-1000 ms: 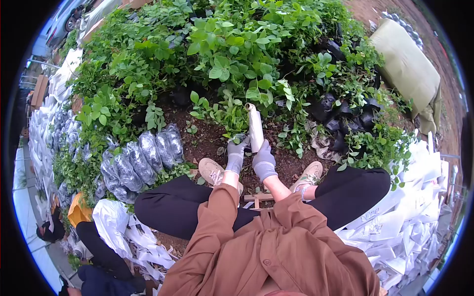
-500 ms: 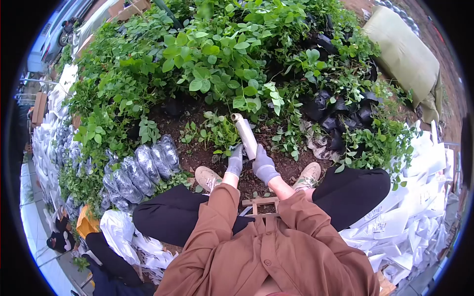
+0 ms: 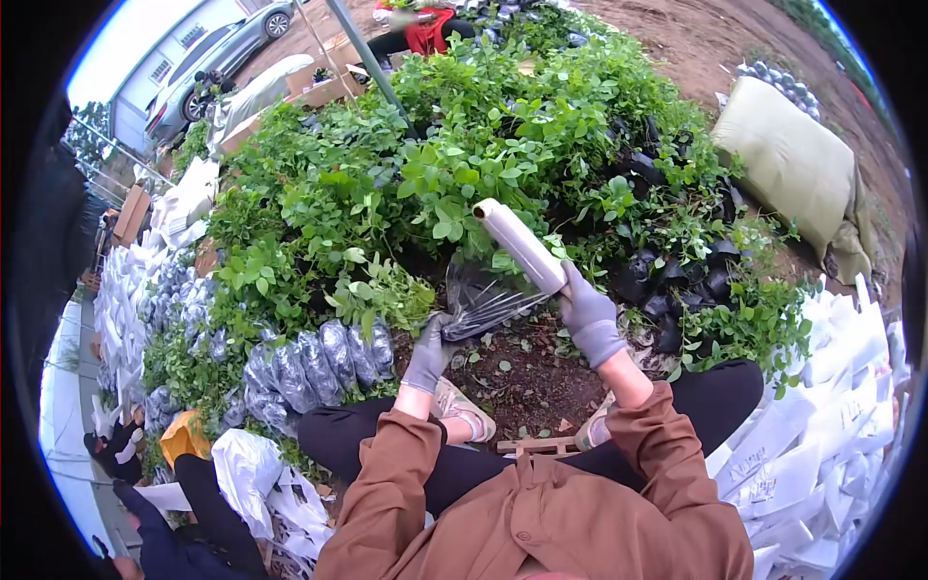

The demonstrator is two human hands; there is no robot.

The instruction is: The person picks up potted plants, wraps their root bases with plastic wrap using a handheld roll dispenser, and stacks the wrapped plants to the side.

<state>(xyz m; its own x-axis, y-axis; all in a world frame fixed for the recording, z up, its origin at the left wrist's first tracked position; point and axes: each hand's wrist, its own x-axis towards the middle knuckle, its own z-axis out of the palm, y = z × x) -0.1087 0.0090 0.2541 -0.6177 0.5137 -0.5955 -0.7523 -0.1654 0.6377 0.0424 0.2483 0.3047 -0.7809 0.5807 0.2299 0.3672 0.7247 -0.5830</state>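
My right hand (image 3: 588, 317), in a grey glove, is wrapped around the lower end of a roll of clear stretch film (image 3: 522, 247). The roll tilts up and to the left, its hollow core showing at the top. From it a stretched sheet of film (image 3: 498, 307) runs to my left hand (image 3: 428, 354), also gloved and closed. The left hand grips a seedling with a dark root bag (image 3: 466, 290), over which the film lies. Its leaves (image 3: 382, 293) seem to stick out to the left, above the hand. My fingers partly hide the grip.
Film-wrapped bundles (image 3: 319, 365) lie in a row at left. Dense green plants (image 3: 464, 164) fill the far side, with black root bags (image 3: 667, 290) at right. White sheets (image 3: 802, 454) are piled at right, near a large pale green sack (image 3: 793, 159). Other people are at left and far back.
My hands have moved apart, the right one lifting the roll rightward and the left one shifting left with the seedling. Film now stretches between them. The view has tilted up.
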